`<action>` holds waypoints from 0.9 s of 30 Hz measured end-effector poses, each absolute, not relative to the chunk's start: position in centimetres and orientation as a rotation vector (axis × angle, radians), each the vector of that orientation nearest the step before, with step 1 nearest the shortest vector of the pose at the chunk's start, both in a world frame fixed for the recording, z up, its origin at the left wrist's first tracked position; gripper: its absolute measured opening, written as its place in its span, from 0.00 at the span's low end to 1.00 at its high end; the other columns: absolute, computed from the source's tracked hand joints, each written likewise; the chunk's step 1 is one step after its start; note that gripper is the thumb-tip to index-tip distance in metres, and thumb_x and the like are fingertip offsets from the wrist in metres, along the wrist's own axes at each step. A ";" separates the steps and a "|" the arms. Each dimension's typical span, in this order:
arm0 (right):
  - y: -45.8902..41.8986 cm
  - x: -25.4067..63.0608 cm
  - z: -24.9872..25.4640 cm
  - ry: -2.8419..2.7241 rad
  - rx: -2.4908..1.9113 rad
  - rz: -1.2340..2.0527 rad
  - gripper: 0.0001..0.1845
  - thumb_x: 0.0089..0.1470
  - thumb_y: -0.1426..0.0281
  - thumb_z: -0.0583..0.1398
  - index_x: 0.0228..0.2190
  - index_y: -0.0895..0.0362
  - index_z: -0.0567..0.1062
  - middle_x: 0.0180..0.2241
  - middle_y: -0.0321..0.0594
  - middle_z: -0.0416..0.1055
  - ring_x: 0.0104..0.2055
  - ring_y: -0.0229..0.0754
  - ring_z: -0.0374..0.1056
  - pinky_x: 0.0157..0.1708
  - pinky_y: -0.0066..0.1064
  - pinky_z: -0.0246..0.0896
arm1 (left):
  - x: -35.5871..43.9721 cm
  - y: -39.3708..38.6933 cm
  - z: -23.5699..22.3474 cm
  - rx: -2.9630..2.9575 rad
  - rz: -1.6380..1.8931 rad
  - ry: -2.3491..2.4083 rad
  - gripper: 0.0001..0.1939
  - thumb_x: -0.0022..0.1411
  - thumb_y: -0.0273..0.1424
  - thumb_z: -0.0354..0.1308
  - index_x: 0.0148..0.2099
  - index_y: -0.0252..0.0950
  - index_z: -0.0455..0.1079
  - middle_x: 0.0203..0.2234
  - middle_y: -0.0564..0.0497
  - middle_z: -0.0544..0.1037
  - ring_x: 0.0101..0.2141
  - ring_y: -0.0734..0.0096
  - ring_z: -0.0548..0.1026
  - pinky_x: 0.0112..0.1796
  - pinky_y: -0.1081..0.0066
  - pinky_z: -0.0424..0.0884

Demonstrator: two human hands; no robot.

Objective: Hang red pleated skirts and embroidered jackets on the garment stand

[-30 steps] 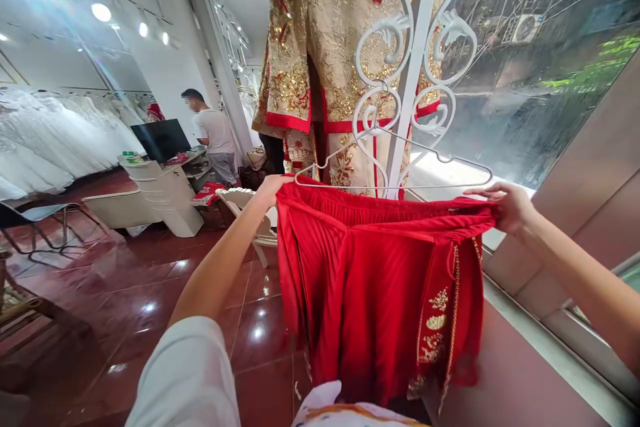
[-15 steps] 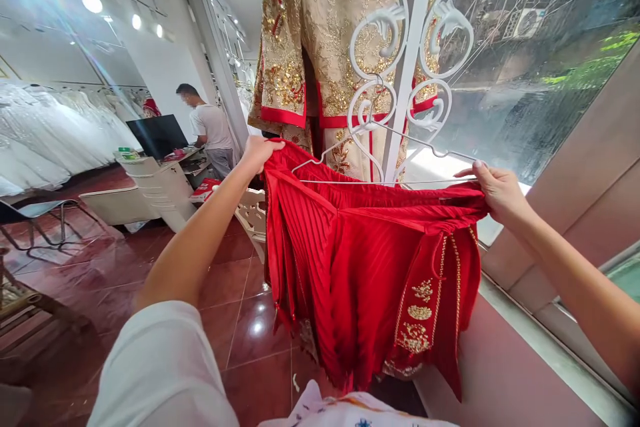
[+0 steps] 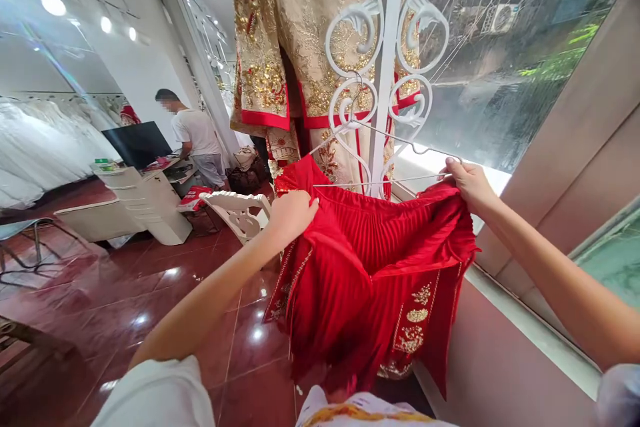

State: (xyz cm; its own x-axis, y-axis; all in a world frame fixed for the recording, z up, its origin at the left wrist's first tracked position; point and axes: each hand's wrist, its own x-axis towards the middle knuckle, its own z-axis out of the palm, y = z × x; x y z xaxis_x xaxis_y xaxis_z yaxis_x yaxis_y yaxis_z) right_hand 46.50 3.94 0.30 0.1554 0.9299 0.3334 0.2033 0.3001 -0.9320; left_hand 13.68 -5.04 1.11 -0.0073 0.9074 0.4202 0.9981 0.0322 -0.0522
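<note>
Gold-embroidered robe (image 3: 265, 47) cut off at top

Left hand (image 3: 293, 217) now lower and further in, red pleated skirt (image 3: 345, 300) folded over, embroidered edge (image 3: 286, 287) swung out left

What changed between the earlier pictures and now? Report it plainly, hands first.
The left hand has moved down and inward, from the top corner of the red pleated garment onto its front, and that side now folds over. The right hand keeps its hold on the far end. The white wire hanger and gold embroidered garment stayed on the white scrolled stand.
</note>
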 end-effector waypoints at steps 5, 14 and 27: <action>4.8 46.6 0.1 -1.294 -1.073 0.839 0.25 0.45 0.48 0.59 0.19 0.59 0.67 0.14 0.36 0.65 0.13 0.32 0.56 0.14 0.23 0.47 | 20.6 -3.1 0.5 -1.984 -0.620 -1.446 0.20 0.65 0.39 0.42 0.42 0.32 0.70 0.34 0.41 0.74 0.39 0.57 0.72 0.41 0.61 0.64; 3.4 52.3 2.2 -1.869 -1.192 0.966 0.40 0.40 0.39 0.54 0.39 0.61 0.74 0.23 0.40 0.73 0.21 0.37 0.65 0.20 0.25 0.57 | 27.4 3.5 -3.7 -2.384 -1.191 -1.019 0.20 0.66 0.29 0.41 0.58 0.35 0.61 0.45 0.43 0.73 0.45 0.64 0.69 0.46 0.65 0.61; 4.8 54.8 5.6 -1.667 -1.530 0.607 0.10 0.46 0.66 0.62 0.26 0.61 0.76 0.22 0.38 0.71 0.23 0.34 0.63 0.24 0.26 0.59 | 28.0 4.2 -6.2 -2.259 -1.504 -0.983 0.17 0.64 0.29 0.45 0.51 0.38 0.71 0.35 0.47 0.77 0.34 0.68 0.70 0.37 0.68 0.59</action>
